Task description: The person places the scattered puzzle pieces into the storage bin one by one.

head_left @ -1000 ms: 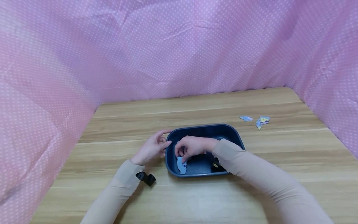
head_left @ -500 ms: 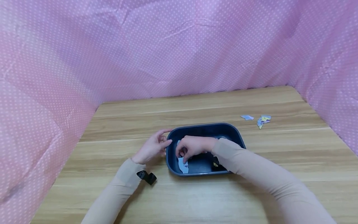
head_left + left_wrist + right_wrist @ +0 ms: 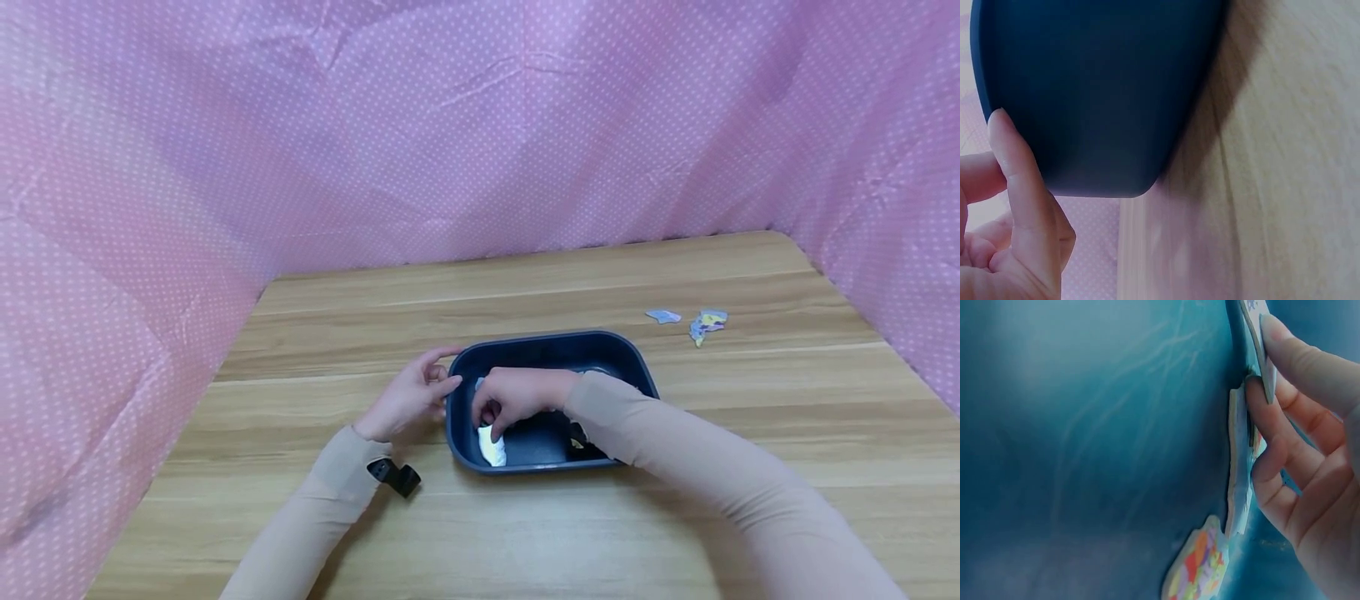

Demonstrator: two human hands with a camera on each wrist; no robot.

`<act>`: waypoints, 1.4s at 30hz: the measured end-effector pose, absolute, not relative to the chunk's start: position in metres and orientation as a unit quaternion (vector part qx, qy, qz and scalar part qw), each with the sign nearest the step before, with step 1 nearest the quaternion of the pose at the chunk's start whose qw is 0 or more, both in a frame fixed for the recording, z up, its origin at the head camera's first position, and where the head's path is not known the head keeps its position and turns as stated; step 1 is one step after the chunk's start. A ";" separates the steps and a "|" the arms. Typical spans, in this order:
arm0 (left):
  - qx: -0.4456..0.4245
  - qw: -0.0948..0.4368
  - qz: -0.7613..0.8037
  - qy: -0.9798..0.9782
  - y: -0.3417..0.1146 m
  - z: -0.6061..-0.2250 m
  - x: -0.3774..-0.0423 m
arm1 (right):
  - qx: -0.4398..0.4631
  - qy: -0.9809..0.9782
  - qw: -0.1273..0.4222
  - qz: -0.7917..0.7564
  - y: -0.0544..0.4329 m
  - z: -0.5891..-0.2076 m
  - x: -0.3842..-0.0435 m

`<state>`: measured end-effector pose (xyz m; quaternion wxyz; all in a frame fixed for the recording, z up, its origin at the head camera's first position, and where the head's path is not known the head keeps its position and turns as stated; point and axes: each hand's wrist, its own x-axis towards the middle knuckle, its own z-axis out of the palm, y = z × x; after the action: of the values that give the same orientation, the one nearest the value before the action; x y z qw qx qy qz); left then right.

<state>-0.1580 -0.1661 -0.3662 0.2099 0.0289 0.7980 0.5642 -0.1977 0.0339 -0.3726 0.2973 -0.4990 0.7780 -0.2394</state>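
Observation:
Inside a dark blue tray, my right hand pinches a puzzle piece between thumb and fingers near the tray's left end. In the right wrist view the held puzzle piece stands tilted, thumb on its printed face. Just under the fingers another piece lies on the tray floor, and a multicoloured piece lies beside it. My left hand rests at the tray's left rim, index finger stretched towards the far corner. In the left wrist view, one fingertip touches the rim of the tray.
Right of the tray, a pale blue puzzle piece and a small cluster of pieces lie on the wooden table. A pink dotted cloth hangs along the back and sides. The right forearm crosses the tray's right end.
The pinched piece has tilted a little, its face turning from pale blue to bright white in the light. Both hands and the tray stay nearly in place.

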 end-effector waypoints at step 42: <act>0.024 0.192 0.556 0.808 -0.165 -0.372 -0.155 | -0.480 0.785 0.317 -0.228 0.040 -0.377 -0.197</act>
<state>-0.1555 -0.1650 -0.3719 0.1922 0.0242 0.8081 0.5563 -0.1972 0.0396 -0.3766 0.3173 -0.4798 0.7854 -0.2285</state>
